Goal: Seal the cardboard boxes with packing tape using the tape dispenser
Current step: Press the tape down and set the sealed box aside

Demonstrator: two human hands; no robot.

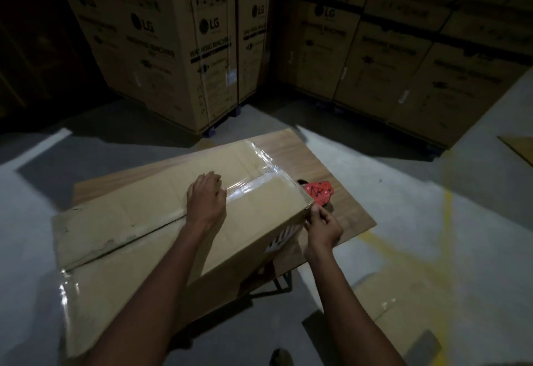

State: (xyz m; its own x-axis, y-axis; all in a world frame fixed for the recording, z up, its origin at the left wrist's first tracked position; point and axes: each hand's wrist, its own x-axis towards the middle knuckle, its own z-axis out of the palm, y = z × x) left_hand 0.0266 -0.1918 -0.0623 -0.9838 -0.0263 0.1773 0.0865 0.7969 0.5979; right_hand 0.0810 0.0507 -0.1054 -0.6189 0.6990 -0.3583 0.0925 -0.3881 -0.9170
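Left hand presses flat on the box top; right hand pinches tape at its corner, beside the red dispenser.

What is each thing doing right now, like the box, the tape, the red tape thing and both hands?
cardboard box: flaps closed, centre seam partly taped
packing tape: stuck along the seam's far end
tape dispenser: lying on the board, not held
left hand: pressing tape flat
right hand: pinching the box corner

We note the red plastic tape dispenser half hidden behind the long brown cardboard box; the dim stacked washing-machine cartons run past the top edge.
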